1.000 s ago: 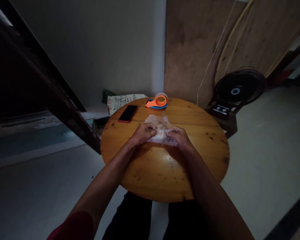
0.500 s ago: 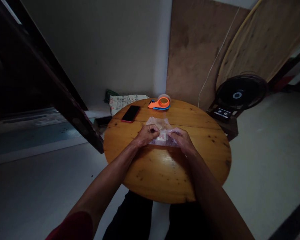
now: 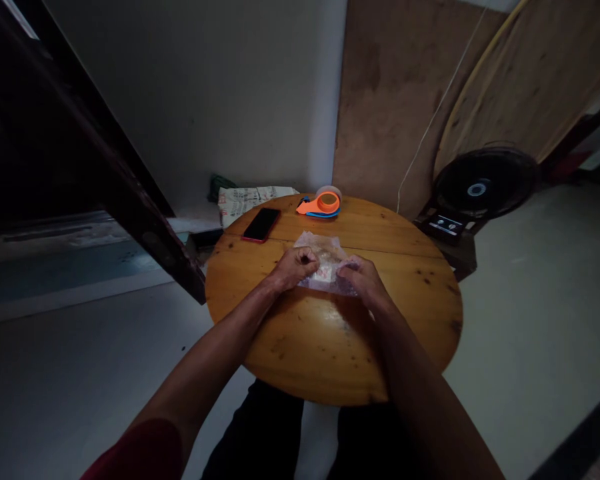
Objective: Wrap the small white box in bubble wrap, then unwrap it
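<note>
A sheet of clear bubble wrap [image 3: 320, 245] lies on the round wooden table [image 3: 320, 340] in front of me. On or within it is a small whitish item with reddish marks [image 3: 324, 273]; its kind is too unclear to name. My left hand [image 3: 295, 267] is closed on the wrap's left side, thumb and fingers pinched together. My right hand [image 3: 363, 275] grips the right side, its fingers curled over the plastic. Part of the wrap is hidden under both hands.
Beyond the wrap stands an orange and blue tape dispenser [image 3: 325, 204] with a roll. A dark phone with a red edge [image 3: 261, 225] lies at the back left. To the right is a black fan [image 3: 475, 190]; a printed white sack [image 3: 253, 200] sits behind the table.
The wrap's near part has shifted slightly, and more of the whitish item shows between my hands. Both hands keep their hold; the view has tilted a little.
</note>
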Demonstrator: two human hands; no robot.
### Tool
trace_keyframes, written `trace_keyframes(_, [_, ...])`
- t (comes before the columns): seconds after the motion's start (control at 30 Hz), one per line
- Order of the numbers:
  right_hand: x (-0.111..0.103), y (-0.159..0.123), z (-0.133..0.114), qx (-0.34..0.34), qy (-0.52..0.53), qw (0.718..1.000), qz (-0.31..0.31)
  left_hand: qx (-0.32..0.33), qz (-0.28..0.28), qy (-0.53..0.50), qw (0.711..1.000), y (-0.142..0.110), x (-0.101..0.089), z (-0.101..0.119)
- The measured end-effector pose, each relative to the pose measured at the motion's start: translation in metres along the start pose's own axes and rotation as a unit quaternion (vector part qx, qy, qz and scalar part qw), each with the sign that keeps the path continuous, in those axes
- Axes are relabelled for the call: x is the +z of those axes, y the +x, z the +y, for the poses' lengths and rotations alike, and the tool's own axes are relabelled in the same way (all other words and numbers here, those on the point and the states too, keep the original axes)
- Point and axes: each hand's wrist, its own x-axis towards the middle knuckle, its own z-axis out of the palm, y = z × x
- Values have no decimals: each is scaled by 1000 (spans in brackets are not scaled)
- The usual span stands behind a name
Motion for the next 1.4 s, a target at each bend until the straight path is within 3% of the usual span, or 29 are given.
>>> trace_keyframes(0.2, [1, 5, 10, -54, -152, 987, 30, -14, 5, 10, 1000, 1, 0, 1])
trace_keyframes(0.3, [3, -1, 4, -119, -217, 967, 57, -31, 12, 3, 999, 0, 0, 4])
trace_keyframes(0.47, [5, -13, -11, -328, -275, 901, 68, -58, 13, -11, 998, -1, 1, 10])
trace_keyframes(0.57, [7, -16, -14, -380, -325, 866, 21, -63, 14, -20, 998, -1, 2, 12])
trace_keyframes(0.7, [8, -16, -12, -379, -377, 845, -27, -44, 12, -10, 999, 0, 1, 11])
trace_keyframes(1.0, [7, -16, -14, -360, -397, 843, -47, -22, -1, -19, 1000, 0, 1, 5])
trace_keyframes(1.23, [7, -16, -14, -353, -384, 852, -53, -14, 93, 46, 994, 0, -19, 19])
trace_keyframes(1.3, [7, -15, -14, -348, -383, 854, -56, -36, 73, 85, 993, -3, -29, 27])
trace_keyframes(1.4, [7, -16, -14, -345, -381, 856, -58, -81, -7, 130, 988, -5, -39, 34])
